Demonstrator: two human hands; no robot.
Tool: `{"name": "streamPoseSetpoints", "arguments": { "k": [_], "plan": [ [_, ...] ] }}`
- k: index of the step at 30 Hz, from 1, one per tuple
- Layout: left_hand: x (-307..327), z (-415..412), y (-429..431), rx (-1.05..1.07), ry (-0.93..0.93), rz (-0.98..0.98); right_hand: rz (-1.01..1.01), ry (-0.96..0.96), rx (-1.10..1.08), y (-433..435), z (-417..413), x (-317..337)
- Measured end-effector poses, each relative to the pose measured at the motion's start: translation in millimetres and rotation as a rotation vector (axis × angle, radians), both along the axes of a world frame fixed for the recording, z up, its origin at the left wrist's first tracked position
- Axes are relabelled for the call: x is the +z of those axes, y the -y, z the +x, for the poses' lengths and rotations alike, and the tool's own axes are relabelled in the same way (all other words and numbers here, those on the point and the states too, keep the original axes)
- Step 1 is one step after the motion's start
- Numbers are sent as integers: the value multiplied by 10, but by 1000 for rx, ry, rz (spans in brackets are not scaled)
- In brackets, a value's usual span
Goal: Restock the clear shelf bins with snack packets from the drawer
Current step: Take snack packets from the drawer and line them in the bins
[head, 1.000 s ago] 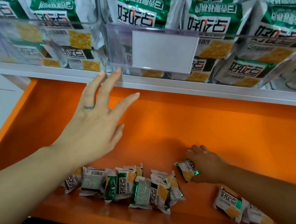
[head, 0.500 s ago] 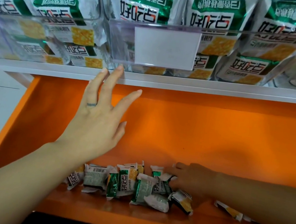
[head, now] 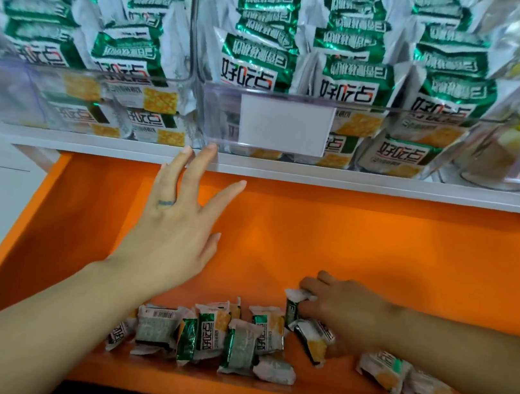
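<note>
Several clear shelf bins [head: 300, 101] hold upright green-and-white snack packets [head: 258, 65]. Orange drawer [head: 379, 248] below: loose packets [head: 211, 334] lie near its front. Left grip [head: 175, 238] raised, fingers straight and spread, empty. Right grip [head: 346, 311] low in drawer, fingers curled round a crumpled packet [head: 311, 338].

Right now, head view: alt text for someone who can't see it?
The right hand grips snack packets in an orange drawer, beside a loose row of more. The left hand, fingers spread, is stretched up to the white shelf below clear bins packed with matching green-and-white packets.
</note>
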State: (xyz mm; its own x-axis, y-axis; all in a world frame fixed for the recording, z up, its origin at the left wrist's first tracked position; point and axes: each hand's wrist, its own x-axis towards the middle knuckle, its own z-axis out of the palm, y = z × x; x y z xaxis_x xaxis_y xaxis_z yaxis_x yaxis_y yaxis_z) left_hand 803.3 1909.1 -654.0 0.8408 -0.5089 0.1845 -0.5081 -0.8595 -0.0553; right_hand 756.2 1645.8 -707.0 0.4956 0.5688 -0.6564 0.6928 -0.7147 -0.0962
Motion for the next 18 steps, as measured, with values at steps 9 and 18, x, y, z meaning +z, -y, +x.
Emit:
{"name": "streamPoseSetpoints", "arguments": {
  "k": [9,18],
  "plan": [
    [392,-72,32,46,-260,91,163,336,-218,-226,-61,1339],
    [904,-25,-167,7,-349,-176,413,550,-434,-473,-271,2355]
  ]
}}
